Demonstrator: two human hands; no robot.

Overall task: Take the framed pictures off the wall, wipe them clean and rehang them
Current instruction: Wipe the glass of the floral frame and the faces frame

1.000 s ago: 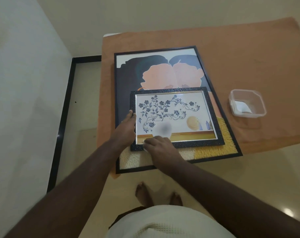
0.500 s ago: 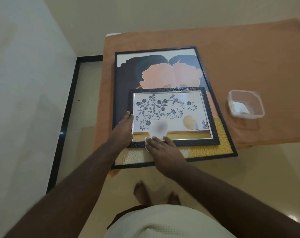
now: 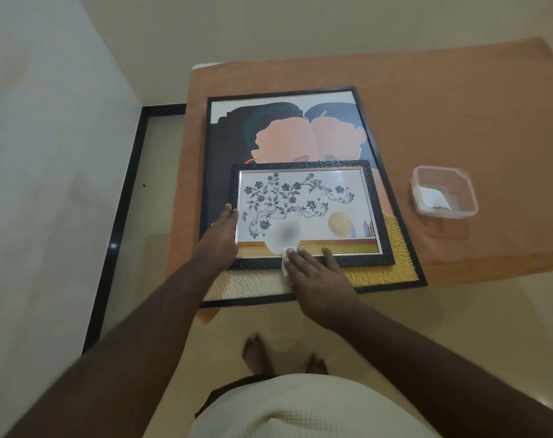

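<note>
A small picture (image 3: 303, 197) with a dark textured frame and a blue flower print lies flat on top of a large black-framed picture (image 3: 288, 134). Both rest on an orange towel (image 3: 442, 105) spread on the floor. My left hand (image 3: 220, 238) presses on the small frame's left edge, fingers flat. My right hand (image 3: 316, 273) lies palm down on the small frame's lower edge, pressing a white wipe (image 3: 286, 267) whose corner shows under the fingers.
A clear plastic tub (image 3: 444, 192) holding a white cloth sits on the towel to the right of the pictures. A white wall (image 3: 47, 153) with black skirting runs along the left. My bare feet (image 3: 281, 358) stand on the tiled floor just below the frames.
My right hand with the wipe has slid rightward along the small frame's lower edge. My left hand has stayed on the left edge.
</note>
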